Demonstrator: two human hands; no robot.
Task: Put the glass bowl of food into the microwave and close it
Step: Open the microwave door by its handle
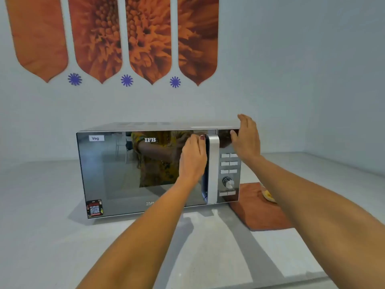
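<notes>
A silver microwave (116, 174) with a mirrored door stands on the counter, its door closed. My left hand (192, 159) has its fingers curled around the vertical silver door handle (213, 170). My right hand (246, 138) rests flat, fingers apart, against the top right corner of the microwave above the control panel (228, 174). The glass bowl of food (268, 196) shows only as a sliver with yellow food behind my right forearm, on an orange mat (258, 213) to the right of the microwave.
The pale grey counter (52, 236) runs out in front and to the left of the microwave. A wall with orange flower panels (145, 38) rises behind. The counter's front edge lies at the lower right.
</notes>
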